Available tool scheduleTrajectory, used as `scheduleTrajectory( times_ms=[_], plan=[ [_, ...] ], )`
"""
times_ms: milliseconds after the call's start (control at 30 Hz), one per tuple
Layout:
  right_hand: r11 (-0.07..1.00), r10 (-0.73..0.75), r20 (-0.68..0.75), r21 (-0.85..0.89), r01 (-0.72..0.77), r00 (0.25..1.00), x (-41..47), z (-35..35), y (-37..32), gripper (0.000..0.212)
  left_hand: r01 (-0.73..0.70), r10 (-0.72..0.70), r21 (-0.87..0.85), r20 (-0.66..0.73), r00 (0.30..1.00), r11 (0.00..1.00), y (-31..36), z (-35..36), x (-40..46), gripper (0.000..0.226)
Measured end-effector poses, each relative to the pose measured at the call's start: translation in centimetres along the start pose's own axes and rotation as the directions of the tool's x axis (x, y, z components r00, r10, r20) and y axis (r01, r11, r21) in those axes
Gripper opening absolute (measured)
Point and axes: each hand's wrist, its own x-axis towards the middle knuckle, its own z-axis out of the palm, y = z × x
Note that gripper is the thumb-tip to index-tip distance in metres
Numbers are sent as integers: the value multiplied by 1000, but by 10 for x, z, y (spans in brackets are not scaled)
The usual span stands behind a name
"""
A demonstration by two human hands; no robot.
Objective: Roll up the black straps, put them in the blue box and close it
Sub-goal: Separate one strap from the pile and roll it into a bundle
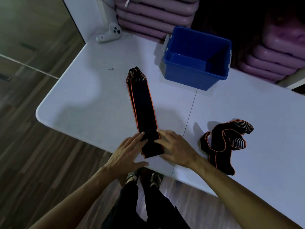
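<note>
Both hands [130,151] flat, strap [143,109] end between

You have a white folding table [92,100] with rounded corners and a thin centre seam, standing on wood-plank flooring [33,146]. At its far-left corner lies a white handheld controller [109,34] with dark buttons; nearer you, a small silver screw [110,69] sits alone. Behind the table, stacks of purple padded mats [153,15] rise.

One black strap [142,109] with orange edges lies flat and straight; a second strap [226,142] lies crumpled well apart — the blue box [196,71] stands open, empty.
</note>
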Motion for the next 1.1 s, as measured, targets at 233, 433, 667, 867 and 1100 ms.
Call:
scheduleTrajectory(
  times_ms=[233, 433, 667, 867, 1100],
  plan=[
    [997, -57, 101, -50, 62, 993, 8, -5, 12, 76, 24, -23, 41, -28, 999, 999, 12, 2, -3, 69],
    [986, -130, 75, -97, 137, 989, 11, -10, 20, 53, 31, -29, 37, -58, 998, 999, 21, 3, -2, 65],
    [973, -179, 68, -132, 187, 981, 10, -7, 30, 44, 6, -3, 36, -77, 997, 999, 25, 1, -1, 66],
    [984, -119, 53, -123, 125, 991, 3, -3, 18, 65, 5, 3, 91, -88, 996, 996, 29, 3, -4, 53],
    [976, -184, -63, -130, 175, 981, 7, 3, 11, 55, 5, -10, -35, -137, 990, 999, 27, -4, -2, 43]
  ],
)
